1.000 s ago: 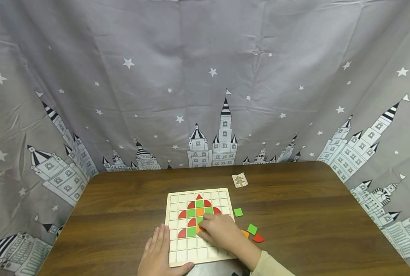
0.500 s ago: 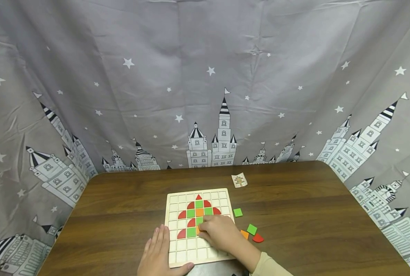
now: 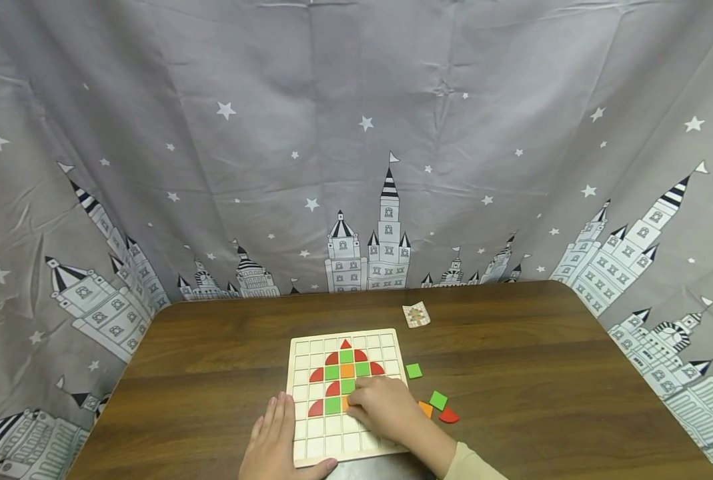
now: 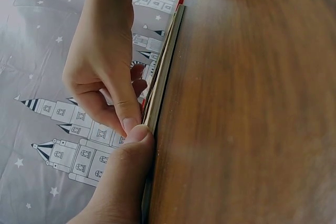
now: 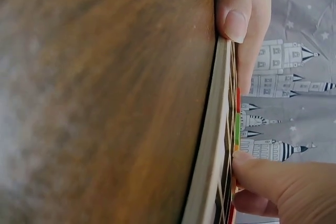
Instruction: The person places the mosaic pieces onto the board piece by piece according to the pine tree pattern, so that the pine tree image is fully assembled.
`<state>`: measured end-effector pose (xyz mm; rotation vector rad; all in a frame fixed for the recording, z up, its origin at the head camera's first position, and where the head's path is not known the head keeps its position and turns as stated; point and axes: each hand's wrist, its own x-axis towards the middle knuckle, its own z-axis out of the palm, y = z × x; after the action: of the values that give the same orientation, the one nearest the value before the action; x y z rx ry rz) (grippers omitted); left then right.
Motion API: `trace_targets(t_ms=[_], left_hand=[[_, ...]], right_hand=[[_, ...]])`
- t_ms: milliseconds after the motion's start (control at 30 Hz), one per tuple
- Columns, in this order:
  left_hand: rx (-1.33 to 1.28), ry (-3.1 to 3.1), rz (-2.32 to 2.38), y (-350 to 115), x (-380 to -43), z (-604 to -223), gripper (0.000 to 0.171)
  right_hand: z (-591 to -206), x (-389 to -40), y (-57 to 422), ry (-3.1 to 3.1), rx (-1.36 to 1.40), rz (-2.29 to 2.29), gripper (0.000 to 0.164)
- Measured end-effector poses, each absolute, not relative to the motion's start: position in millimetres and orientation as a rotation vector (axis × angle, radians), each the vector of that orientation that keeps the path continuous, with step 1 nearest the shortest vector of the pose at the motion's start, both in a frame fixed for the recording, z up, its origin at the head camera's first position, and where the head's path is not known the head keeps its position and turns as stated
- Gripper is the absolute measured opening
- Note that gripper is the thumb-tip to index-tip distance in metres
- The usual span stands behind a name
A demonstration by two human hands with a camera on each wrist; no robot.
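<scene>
A square wooden grid board lies on the table, with red, green and orange tiles set in some of its cells. My left hand rests along the board's left side with straight fingers, its thumb at the near edge. With curled fingers and thumb, my right hand holds an orange square tile at a cell just right of a green square. Most of that orange tile is hidden under the fingers. The right hand and forearm also cover the board's lower right cells.
Right of the board lie loose tiles: a green square, another green square, an orange piece and a red quarter-circle. A small patterned card sits farther back on the wooden table. A grey castle-print curtain hangs behind.
The orange tile under my right fingers has shifted slightly and now seems to lie flatter in its cell. My left hand stays at the board's edge.
</scene>
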<state>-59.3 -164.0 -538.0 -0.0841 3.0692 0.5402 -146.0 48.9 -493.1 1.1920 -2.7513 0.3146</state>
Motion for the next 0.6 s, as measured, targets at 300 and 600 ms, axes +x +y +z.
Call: trace_targets(t_ms=[300, 600], left_hand=[[-0.080, 3.056, 0.542, -163.4, -58.4, -536.9, 0.142], [-0.080, 3.084, 0.551, -163.4, -60.1, -538.9, 0.143]], right_hand=[[-487.8, -149.5, 66.6, -2.798, 1.100, 0.431, 0.019], [-485.6, -153.4, 121.4, -2.877, 0.837, 0.492, 0.034]])
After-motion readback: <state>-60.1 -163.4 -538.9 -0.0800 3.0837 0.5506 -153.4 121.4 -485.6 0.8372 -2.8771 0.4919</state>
